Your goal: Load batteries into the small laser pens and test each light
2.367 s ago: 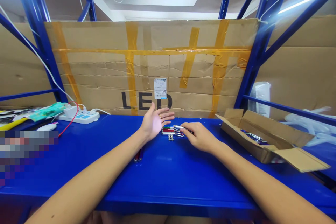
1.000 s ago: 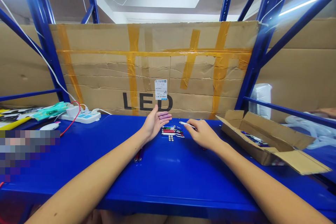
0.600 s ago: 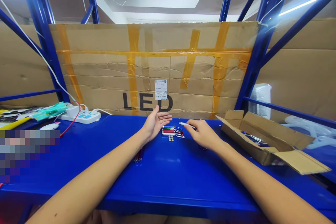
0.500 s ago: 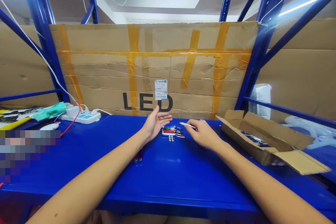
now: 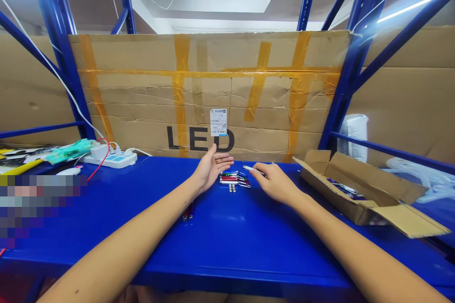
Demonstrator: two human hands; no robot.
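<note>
My right hand (image 5: 275,182) is closed around a slim silver penlight (image 5: 250,168), its pale end pointing left. Facing it, my left hand (image 5: 212,166) is open, palm turned inward, thumb up and fingers stretched to the right. Between the hands, a row of small coloured metal penlights (image 5: 229,178) with clips lies on the table, close to my left fingertips. Just in front of that row sit several small round silver button cells (image 5: 232,188). More red and dark penlights (image 5: 188,212) lie beside my left forearm, which partly hides them.
An open cardboard box (image 5: 359,208) on the right holds more metal pieces. A white power strip (image 5: 121,158) with cables and a teal packet (image 5: 69,150) lie on the left of the blue table (image 5: 227,241). A large cardboard panel (image 5: 149,99) stands behind, between blue posts.
</note>
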